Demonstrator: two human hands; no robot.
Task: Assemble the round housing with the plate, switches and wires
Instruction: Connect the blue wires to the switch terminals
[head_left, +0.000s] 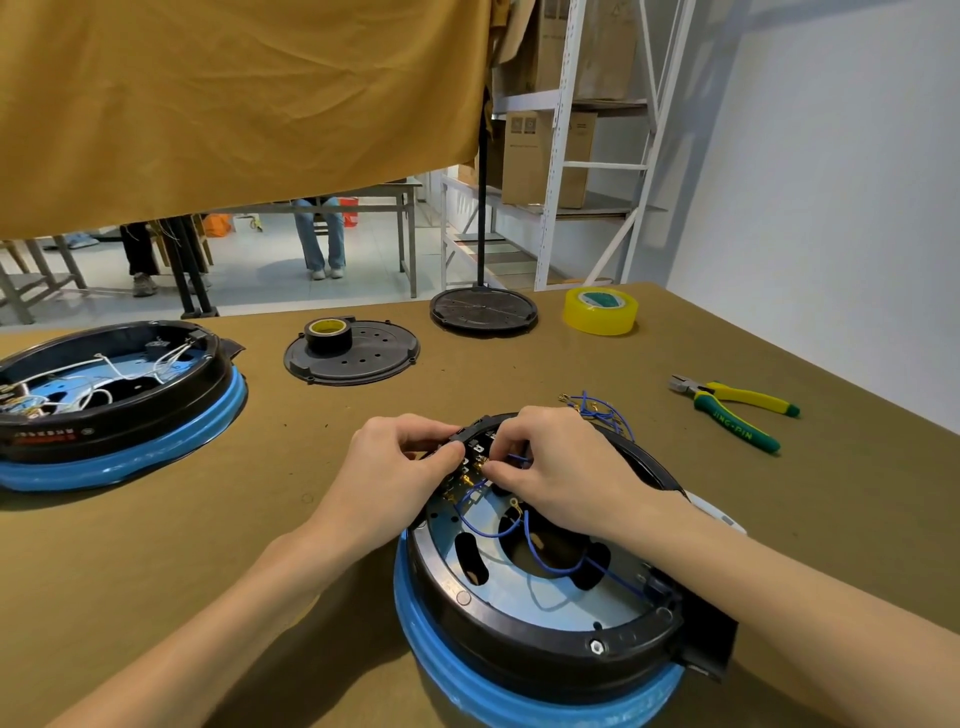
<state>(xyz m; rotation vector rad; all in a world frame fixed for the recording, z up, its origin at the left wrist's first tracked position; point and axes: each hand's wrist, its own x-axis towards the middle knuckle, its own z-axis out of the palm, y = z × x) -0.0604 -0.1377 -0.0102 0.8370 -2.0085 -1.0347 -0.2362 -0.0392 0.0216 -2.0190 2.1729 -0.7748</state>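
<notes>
Round housing (545, 629) nearest; pliers (737, 410) handle reads "JING-PIN".

The round housing (545, 587) sits at the bench's (363, 597) near edge, right of centre. Both hands rest on its far rim, the left hand (395, 467) beside the right hand (561, 467), with wires (524, 535) lying inside. A second housing (114, 395) stands at the left edge. Behind, toward the far edge, lie a cover plate (358, 358) with a tape roll (328, 335) on it, then a stand base (483, 309), then another tape roll (600, 310). Pliers (737, 410) lie near the right edge.
</notes>
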